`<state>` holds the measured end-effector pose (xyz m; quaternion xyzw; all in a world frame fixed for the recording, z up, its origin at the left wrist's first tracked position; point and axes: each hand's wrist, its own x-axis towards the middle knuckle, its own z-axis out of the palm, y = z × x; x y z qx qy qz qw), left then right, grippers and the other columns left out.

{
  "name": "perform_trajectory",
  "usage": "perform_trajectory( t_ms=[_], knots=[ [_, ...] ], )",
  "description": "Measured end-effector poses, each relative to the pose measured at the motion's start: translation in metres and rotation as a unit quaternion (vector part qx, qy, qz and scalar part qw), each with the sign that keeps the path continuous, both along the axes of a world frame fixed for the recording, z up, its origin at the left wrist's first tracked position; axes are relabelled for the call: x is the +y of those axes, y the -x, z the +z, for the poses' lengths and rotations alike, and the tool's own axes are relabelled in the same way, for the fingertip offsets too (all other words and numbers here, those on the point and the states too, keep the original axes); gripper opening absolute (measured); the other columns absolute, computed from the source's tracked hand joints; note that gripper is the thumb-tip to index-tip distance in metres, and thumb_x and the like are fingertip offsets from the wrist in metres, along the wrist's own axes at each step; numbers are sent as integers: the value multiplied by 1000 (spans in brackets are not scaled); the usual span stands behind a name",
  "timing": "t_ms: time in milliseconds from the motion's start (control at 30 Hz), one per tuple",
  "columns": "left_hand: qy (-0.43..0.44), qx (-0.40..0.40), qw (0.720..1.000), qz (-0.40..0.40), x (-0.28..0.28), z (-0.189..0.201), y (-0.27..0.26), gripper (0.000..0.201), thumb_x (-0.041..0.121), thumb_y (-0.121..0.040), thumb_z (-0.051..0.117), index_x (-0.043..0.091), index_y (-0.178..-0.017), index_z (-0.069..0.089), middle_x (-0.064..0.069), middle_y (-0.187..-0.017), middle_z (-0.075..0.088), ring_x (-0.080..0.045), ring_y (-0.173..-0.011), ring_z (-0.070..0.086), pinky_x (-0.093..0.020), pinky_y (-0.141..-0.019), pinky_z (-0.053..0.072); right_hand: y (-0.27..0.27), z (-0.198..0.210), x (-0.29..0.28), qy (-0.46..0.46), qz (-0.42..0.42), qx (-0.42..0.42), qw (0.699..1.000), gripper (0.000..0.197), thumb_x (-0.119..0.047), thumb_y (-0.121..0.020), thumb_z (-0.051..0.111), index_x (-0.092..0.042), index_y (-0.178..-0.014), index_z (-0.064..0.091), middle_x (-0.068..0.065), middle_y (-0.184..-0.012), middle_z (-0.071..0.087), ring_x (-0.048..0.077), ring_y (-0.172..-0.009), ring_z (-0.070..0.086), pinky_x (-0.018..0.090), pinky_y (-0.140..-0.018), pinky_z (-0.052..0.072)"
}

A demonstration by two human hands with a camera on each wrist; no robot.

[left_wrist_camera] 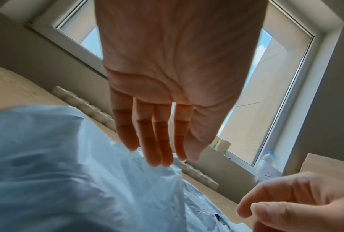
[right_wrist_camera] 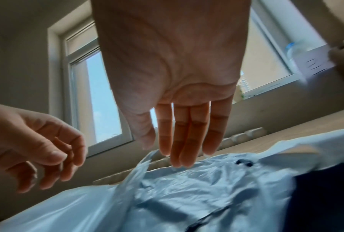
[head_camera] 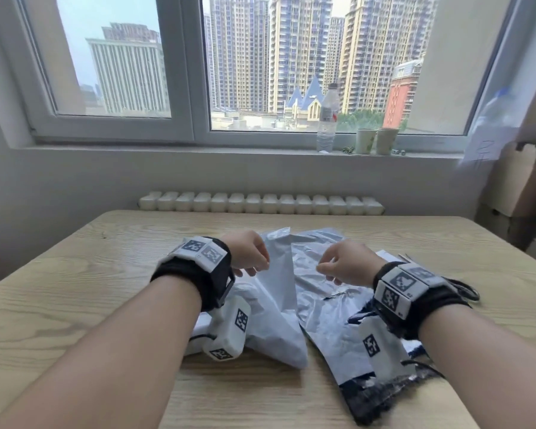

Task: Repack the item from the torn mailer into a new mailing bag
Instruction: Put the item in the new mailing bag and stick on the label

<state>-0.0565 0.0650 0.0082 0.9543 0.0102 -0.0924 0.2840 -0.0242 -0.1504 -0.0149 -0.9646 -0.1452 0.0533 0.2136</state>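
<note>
Two grey plastic mailers lie side by side on the wooden table (head_camera: 75, 289). The smooth mailer (head_camera: 279, 286) is on the left and its far end stands up a little. The crinkled mailer (head_camera: 325, 317) on the right has a tear (head_camera: 334, 294), and something dark shows at its near end (head_camera: 375, 394). My left hand (head_camera: 254, 258) hovers at the smooth mailer's (left_wrist_camera: 58, 172) left edge, fingers (left_wrist_camera: 157, 149) relaxed and holding nothing. My right hand (head_camera: 334, 267) hangs over the crinkled mailer (right_wrist_camera: 196, 188), fingertips (right_wrist_camera: 179, 158) just above it, empty.
Scissors (head_camera: 468, 289) lie on the table right of my right wrist. A white box (head_camera: 198, 329) sits under my left wrist. A water bottle (head_camera: 327, 119) and two paper cups (head_camera: 375, 140) stand on the windowsill. Cardboard boxes (head_camera: 514, 187) are stacked at the right.
</note>
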Motion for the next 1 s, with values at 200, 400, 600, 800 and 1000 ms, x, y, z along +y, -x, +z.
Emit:
perform_trajectory(
  t_ms=[200,400,600,800,1000],
  knots=[
    [-20,-24,999,38,-5,-3,-28,14,14,-90,59,9,-99,69,0,-82,66,-10,-70,62,-22,-59,51,-20,-1,-34,-13,-61,-1,998,21,-27,-93,59,-12,-96,73,1,-82,72,12,-76,68,29,-72,57],
    [-48,23,995,87,26,-19,-33,16,18,-87,66,11,-102,69,-4,-85,67,-13,-68,61,-20,-54,48,-35,-12,10,-83,7,114,990,18,-22,-90,63,-10,-101,72,2,-93,68,14,-86,65,26,-70,59],
    [-99,81,992,21,40,-34,-32,53,36,-74,80,29,-123,60,4,-120,58,-17,-113,57,-31,-97,48,-48,-31,52,-103,28,177,978,28,-25,-89,63,-8,-110,71,9,-103,71,19,-86,67,34,-84,59],
    [-141,117,983,-21,35,-26,-36,57,36,-76,79,32,-129,57,3,-131,53,-16,-104,59,-28,-87,51,-58,-34,49,-108,-21,162,981,27,-5,-88,58,5,-110,69,13,-93,66,17,-78,61,33,-79,56],
    [-111,84,990,-22,17,-15,-52,51,29,-79,77,24,-126,61,-5,-127,61,-20,-109,62,-28,-83,52,-69,-16,-1,-55,-96,18,994,25,-16,-87,59,0,-98,74,15,-96,73,20,-77,62,28,-68,51]
  ],
)
